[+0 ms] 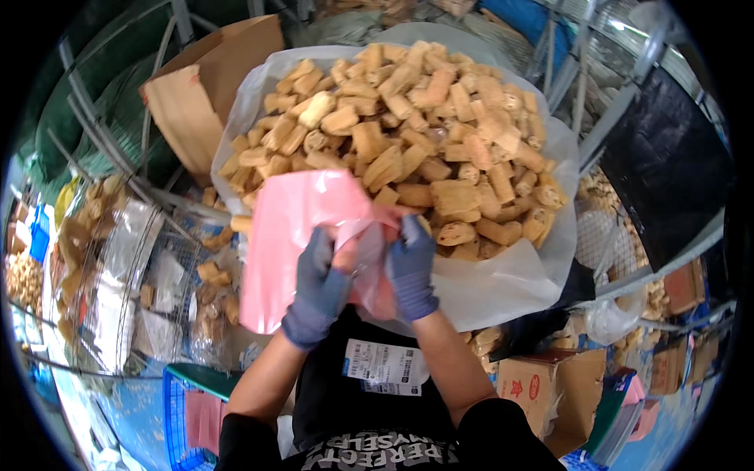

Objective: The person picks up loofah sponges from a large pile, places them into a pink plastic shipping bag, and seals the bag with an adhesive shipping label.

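Observation:
Both hands wear grey-blue knit gloves and hold a pink plastic bag (pixel 277 247) at its edge, in front of my chest. My left hand (pixel 321 282) grips the bag near its middle, the thumb of the glove over the film. At the bag's right end, my right hand (pixel 412 259) pinches the bunched film between its fingers. Beyond the hands lies a large heap of cut loofah pieces (pixel 406 135) on a translucent white plastic sheet (pixel 495 288). Part of the bag covers the near left side of the heap. Printed labels (pixel 383 365) are at the front of my black shirt.
An open cardboard box (pixel 194 100) stands at the upper left, another (pixel 548 388) at the lower right. Blue plastic baskets (pixel 177 412) are at the lower left. A wire rack (pixel 165 282) with plastic bags is on the left. Metal bars (pixel 624 288) and black sheeting (pixel 665 159) flank the right.

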Action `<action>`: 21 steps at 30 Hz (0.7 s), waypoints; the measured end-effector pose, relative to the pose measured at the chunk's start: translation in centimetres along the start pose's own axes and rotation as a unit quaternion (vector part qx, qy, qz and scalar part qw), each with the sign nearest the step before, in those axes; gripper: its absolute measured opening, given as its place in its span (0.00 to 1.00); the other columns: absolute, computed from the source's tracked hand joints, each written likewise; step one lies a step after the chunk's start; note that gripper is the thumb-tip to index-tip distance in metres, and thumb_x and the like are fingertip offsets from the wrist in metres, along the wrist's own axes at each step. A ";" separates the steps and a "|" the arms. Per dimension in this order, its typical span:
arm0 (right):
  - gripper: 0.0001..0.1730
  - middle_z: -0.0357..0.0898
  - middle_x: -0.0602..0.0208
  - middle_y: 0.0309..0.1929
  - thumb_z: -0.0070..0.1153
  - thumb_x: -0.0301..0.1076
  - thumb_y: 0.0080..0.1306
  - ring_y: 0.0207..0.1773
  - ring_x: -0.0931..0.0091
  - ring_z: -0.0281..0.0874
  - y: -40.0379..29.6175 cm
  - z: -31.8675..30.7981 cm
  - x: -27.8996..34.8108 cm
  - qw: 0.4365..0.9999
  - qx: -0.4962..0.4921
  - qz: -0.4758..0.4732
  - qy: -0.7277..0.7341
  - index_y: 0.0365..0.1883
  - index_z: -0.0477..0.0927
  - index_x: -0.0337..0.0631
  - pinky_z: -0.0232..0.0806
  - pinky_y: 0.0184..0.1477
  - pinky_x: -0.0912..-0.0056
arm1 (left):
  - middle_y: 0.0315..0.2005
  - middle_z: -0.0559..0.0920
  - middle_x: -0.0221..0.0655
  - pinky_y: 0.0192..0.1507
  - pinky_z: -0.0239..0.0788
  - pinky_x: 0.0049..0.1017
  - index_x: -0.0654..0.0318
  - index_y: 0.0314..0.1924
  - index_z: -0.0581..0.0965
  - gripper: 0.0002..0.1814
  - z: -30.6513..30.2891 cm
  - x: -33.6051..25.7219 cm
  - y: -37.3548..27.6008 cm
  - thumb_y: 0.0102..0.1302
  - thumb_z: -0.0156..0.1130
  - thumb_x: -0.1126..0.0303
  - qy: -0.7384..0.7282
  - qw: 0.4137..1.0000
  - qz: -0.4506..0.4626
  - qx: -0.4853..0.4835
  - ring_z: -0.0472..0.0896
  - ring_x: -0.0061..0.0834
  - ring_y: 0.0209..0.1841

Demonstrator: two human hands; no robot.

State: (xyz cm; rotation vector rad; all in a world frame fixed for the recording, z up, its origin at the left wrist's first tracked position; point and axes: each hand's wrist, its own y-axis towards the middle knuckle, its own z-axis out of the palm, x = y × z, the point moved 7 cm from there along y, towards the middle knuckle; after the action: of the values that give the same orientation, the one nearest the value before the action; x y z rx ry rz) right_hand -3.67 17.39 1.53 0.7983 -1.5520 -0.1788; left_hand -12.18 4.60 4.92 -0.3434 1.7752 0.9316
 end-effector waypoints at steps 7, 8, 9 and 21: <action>0.13 0.80 0.58 0.38 0.51 0.33 0.64 0.39 0.66 0.79 3.2 -9.5 2.8 0.981 -0.096 -0.114 -0.122 0.44 0.77 0.38 0.69 0.43 0.67 | 0.38 0.74 0.31 0.42 0.69 0.24 0.64 0.44 0.73 0.17 2.1 0.1 1.3 0.70 0.49 0.57 -0.236 0.959 -0.038 -0.154 0.75 0.22 0.39; 0.14 0.80 0.58 0.39 0.52 0.35 0.63 0.40 0.66 0.79 2.4 -10.0 4.9 0.948 -0.158 -0.221 -0.166 0.46 0.77 0.39 0.70 0.43 0.66 | 0.39 0.74 0.32 0.43 0.70 0.25 0.64 0.45 0.72 0.17 1.0 1.2 -0.2 0.70 0.49 0.56 -0.247 0.942 -0.052 -0.221 0.75 0.24 0.40; 0.16 0.80 0.58 0.40 0.53 0.35 0.62 0.41 0.66 0.79 1.8 -9.1 6.3 0.956 -0.078 -0.232 -0.159 0.47 0.77 0.41 0.70 0.44 0.65 | 0.40 0.74 0.32 0.44 0.72 0.27 0.64 0.46 0.71 0.17 -0.2 2.2 -2.1 0.70 0.49 0.56 -0.255 0.922 -0.064 -0.285 0.76 0.26 0.42; 0.04 0.69 0.65 0.31 0.52 0.34 0.58 0.33 0.70 0.71 -8.1 2.2 5.0 0.857 0.332 -0.262 -0.295 0.29 0.73 0.44 0.67 0.34 0.68 | 0.58 0.71 0.44 0.66 0.50 0.53 0.54 0.50 0.71 0.22 -3.2 2.5 -6.4 0.53 0.60 0.73 0.597 0.792 0.130 0.022 0.65 0.49 0.64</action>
State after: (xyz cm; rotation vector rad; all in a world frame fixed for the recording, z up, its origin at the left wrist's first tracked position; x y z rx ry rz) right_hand -2.36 7.70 0.73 1.8546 -1.9617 -0.3100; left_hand -11.32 -1.48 0.43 -0.7860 3.0629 0.9060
